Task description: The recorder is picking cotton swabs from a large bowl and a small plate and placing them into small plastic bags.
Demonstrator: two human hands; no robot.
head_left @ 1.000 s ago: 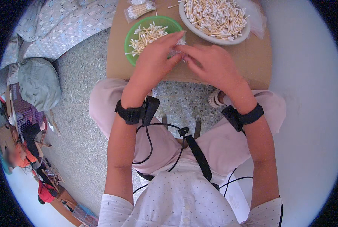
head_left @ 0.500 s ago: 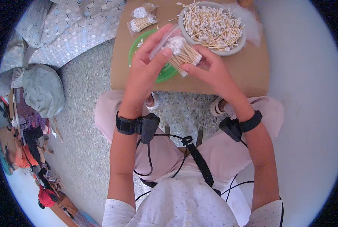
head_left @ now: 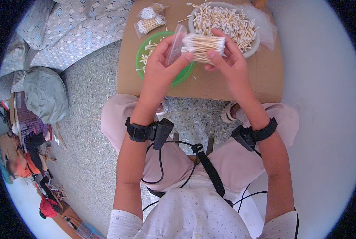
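Both my hands hold a clear plastic bag point(head_left: 177, 43) with a bundle of cotton swabs point(head_left: 204, 47) in it, above the brown table. The swabs lie sideways, with white tips at both ends and pale wooden sticks between. My left hand point(head_left: 161, 59) pinches the bag's loose flap end, its thumb against the left tips. My right hand point(head_left: 232, 59) grips the right end of the bundle, thumb in front and fingers behind. Under my left hand is a green bowl point(head_left: 139, 55), partly hidden, with a few scattered swabs point(head_left: 150, 47).
A pale grey basin point(head_left: 257, 42) heaped with loose swabs stands at the far right, beside crumpled clear plastic point(head_left: 267, 32). Two filled swab bags point(head_left: 150, 24) lie at the far left of the cardboard-brown tabletop point(head_left: 261, 75). Black straps with trackers point(head_left: 160, 131) sit on my forearms.
The bagged swabs have turned from slanting to nearly level and moved a little to the right. My right hand has shifted up along their right end, and more of the green bowl shows.
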